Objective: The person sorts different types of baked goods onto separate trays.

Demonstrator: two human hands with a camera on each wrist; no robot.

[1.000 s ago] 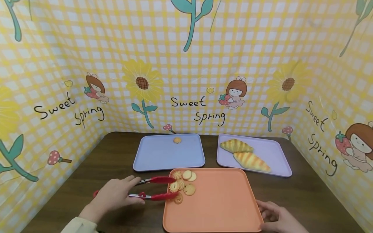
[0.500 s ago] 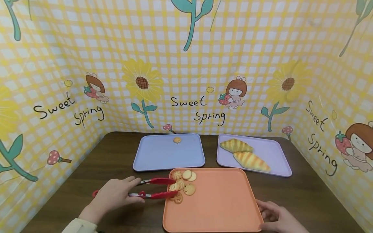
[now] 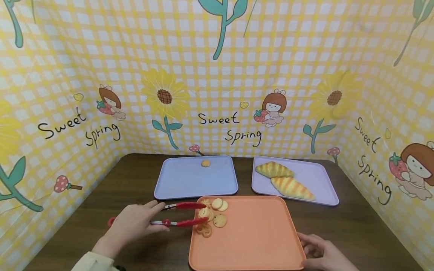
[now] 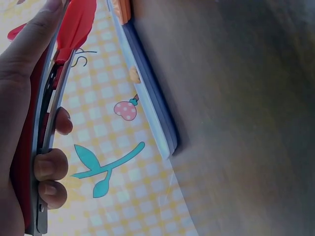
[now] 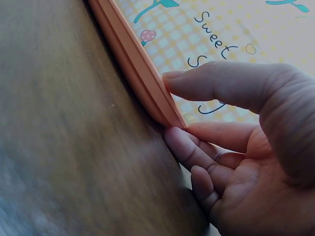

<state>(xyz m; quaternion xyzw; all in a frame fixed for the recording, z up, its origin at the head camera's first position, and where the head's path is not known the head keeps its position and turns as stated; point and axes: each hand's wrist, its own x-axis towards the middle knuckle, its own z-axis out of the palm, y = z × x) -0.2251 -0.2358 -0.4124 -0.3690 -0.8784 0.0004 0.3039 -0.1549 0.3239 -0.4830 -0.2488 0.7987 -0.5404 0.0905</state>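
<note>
In the head view my left hand (image 3: pixel 133 226) grips a pair of red-tipped metal tongs (image 3: pixel 191 223) from above, its fingers and thumb along the two arms. The tongs' tips stand apart over a cluster of cookies (image 3: pixel 206 214) at the left side of the orange tray (image 3: pixel 251 233), hiding parts of them. Beside the tips lie two pale round cookies (image 3: pixel 217 204), a speckled round cookie (image 3: pixel 220 221) and a pretzel-shaped cookie (image 3: pixel 204 230). My right hand (image 3: pixel 323 252) holds the orange tray's right edge near its front corner, thumb against the rim (image 5: pixel 147 73) in the right wrist view.
Behind the orange tray stands a blue tray (image 3: pixel 193 184) with one small cookie (image 3: pixel 205 163). A lilac tray (image 3: pixel 325 188) at the back right bears two croissants (image 3: pixel 293 188). Checked yellow cloth (image 3: pixel 217 90) encloses the dark wooden table (image 3: pixel 112 195) at the back and sides.
The tongs' tips have shifted slightly away from me over the cookies, uncovering more of the pretzel-shaped cookie. My right hand and the trays stay put.
</note>
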